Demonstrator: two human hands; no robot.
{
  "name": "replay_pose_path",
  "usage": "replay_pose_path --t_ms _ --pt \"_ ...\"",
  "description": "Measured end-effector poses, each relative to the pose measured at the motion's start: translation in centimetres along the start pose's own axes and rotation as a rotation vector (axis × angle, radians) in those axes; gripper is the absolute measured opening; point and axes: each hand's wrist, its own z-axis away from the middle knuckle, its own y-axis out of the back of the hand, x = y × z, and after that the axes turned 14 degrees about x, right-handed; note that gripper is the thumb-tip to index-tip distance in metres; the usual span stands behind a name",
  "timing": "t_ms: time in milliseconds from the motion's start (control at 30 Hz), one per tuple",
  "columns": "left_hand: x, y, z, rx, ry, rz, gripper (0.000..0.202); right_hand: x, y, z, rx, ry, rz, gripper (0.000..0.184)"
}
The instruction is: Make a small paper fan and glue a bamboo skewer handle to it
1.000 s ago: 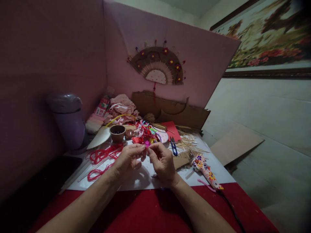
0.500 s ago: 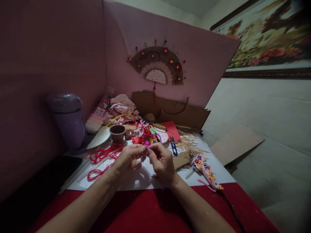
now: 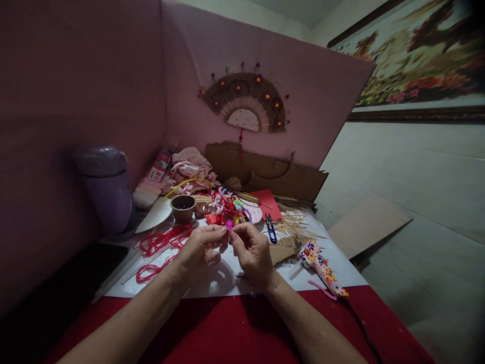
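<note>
Over the white sheet, my left hand [image 3: 204, 246] and my right hand [image 3: 252, 251] meet fingertip to fingertip, both pinched closed. What lies between the fingers is too small to make out. A bright magenta piece [image 3: 229, 223] shows just beyond the fingertips; whether it is held or lies behind them I cannot tell. Behind the hands is a tangle of coloured fuzzy stems [image 3: 229, 202]. Red yarn [image 3: 155, 245] is looped to the left of my left hand. Blue thread snips [image 3: 271, 229] lie beyond my right hand.
A brown bowl [image 3: 183, 210] with dark contents and a purple lidded bin [image 3: 108, 197] stand left. A flower-patterned glue gun [image 3: 322, 268] with a black cord lies right. Cardboard [image 3: 265, 169] leans at the back, below a decorated fan [image 3: 246, 98] on the pink panel [image 3: 310, 91].
</note>
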Motion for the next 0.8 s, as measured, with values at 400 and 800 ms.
replay_pose_path --t_ms 400,800 --pt "-0.06 0.24 -0.05 -0.017 -0.006 -0.001 0.015 -0.05 -0.01 -0.01 -0.001 0.056 0.037 0.011" --pt "0.06 0.21 0.08 -0.024 -0.007 -0.018 0.018 -0.23 0.05 0.01 0.058 0.169 0.117 0.011"
